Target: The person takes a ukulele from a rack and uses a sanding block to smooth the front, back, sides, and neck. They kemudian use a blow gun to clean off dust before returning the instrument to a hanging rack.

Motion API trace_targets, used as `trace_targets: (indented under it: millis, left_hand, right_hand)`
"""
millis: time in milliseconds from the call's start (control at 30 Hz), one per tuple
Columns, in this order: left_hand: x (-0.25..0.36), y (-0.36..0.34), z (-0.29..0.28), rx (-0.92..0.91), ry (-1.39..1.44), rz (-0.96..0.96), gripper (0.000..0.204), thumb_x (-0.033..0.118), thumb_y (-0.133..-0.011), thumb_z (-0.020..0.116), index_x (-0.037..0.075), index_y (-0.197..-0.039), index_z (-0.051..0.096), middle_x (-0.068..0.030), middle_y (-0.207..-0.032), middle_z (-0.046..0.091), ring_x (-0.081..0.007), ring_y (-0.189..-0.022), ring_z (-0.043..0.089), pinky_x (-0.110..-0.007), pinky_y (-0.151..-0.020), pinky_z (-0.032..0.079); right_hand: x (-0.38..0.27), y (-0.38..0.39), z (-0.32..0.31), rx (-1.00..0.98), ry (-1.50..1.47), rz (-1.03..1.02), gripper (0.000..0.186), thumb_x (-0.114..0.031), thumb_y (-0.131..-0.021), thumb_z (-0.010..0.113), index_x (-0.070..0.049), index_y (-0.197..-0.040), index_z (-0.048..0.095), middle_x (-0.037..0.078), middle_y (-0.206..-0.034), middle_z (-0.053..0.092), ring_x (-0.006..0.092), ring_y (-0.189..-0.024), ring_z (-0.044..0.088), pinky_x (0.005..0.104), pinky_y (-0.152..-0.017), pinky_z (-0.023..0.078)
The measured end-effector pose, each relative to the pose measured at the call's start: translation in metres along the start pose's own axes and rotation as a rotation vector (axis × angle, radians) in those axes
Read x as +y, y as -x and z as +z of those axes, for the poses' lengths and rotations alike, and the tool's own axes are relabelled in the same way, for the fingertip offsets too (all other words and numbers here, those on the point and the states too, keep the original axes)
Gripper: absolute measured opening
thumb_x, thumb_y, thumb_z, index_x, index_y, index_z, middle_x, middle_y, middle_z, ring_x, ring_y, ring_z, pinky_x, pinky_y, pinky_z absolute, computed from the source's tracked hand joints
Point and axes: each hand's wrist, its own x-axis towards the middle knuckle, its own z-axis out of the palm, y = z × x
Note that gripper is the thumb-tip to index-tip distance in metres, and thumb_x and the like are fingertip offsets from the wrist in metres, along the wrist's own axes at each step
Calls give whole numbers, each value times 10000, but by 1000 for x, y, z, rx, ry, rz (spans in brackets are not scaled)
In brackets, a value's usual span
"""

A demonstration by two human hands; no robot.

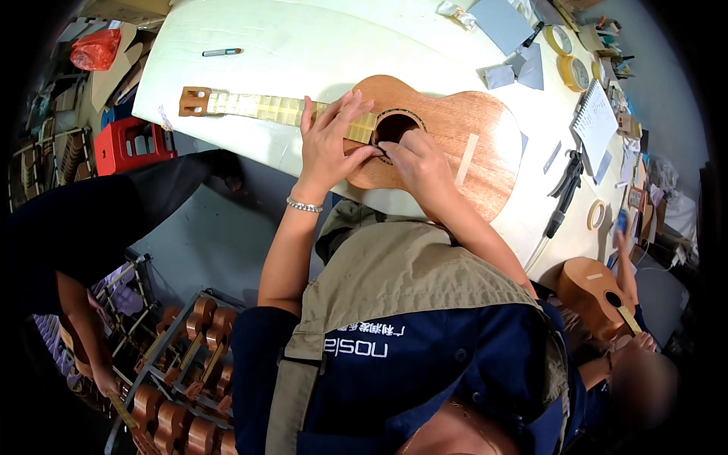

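Across the pale worktable [303,26], I've got a ukulele [447,121] lying face up, its headstock [195,101] out to the left and its round body right in front of the wearer. Left hand [331,136] is on it now: fingers stretched and spread over the taped fretboard [277,110] where the neck meets the body, thumb reaching to the rim of the soundhole [393,127]. Right hand [417,161] is tight alongside, fingers bent down at that same rim, tips close to the left thumb; whether they pinch anything, I can't tell from out here. Below the soundhole, toward the tail end, a pale tape strip [466,159] sits flat on the wood. Up top, a marker pen [221,52] lies beyond the neck. Over on the right I've got a spiral notebook [597,117] near a yellow tape roll [566,78]. Farther down that side, a co-worker's arm [626,267] shows beside another ukulele [588,292]. Off left, a red plastic stool [114,148] stands by the table.
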Motion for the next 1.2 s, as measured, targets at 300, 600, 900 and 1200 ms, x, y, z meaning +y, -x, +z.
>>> trace_targets:
  millis: [300,600,900,1200]
  left_hand:
    - [-1,-1,0,-2,-15,-9,876,357,-609,767,109,-1351,373,70,-1184,591,-166,-1176,469,-521,-1077,138]
    - [0,-1,0,-3,-12,-9,899,372,-601,768,112,-1359,361,73,-1178,594,-165,-1175,470,-523,-1075,142]
    - [-1,0,-1,-4,-14,-1,887,349,-615,764,101,-1359,348,59,-1171,600,-183,-1172,474,-510,-1083,131]
    - [0,-3,-1,-1,-9,4,895,314,-611,775,95,-1361,339,45,-1161,608,-196,-1169,476,-503,-1087,127]
  right_hand:
    - [1,0,3,8,-17,55,215,-31,-677,613,-24,-889,650,65,-736,467,211,-747,517,320,-618,460]
    - [6,1,-2,-52,-76,24,228,-32,-680,610,-25,-904,653,64,-742,465,209,-738,511,314,-615,456]
    - [1,0,-6,-97,-32,-22,232,-17,-678,609,-17,-907,649,71,-752,472,225,-744,513,322,-635,462]
    - [2,-1,2,17,-49,26,234,-18,-672,602,-11,-902,645,74,-753,467,230,-763,518,329,-640,463]
